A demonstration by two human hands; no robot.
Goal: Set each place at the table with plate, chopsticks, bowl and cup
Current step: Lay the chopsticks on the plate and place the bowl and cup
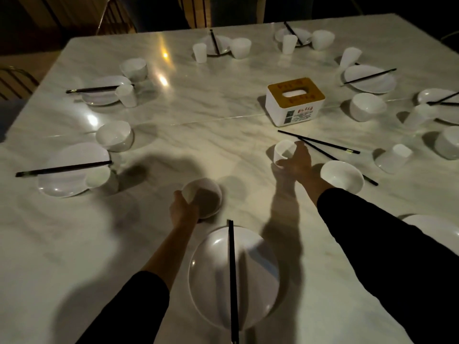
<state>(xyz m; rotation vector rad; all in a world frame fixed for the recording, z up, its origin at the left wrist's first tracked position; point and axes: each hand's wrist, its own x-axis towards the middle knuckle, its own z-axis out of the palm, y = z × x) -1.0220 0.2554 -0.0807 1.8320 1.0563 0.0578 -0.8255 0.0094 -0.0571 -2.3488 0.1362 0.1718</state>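
With the left hand (pixel 182 211) closed on the bowl (pixel 202 197) beyond the near plate (pixel 233 276), right hand (pixel 295 161) clasping the cup (pixel 283 151), seat both upright just beyond that plate.

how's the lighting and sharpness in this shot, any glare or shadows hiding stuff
Head view: dim and soft throughout; glare spots on the marble table; the left hand casts shadow over its bowl; long arm shadows fall below the right hand holding a cup; wide-angle bending at the edges.
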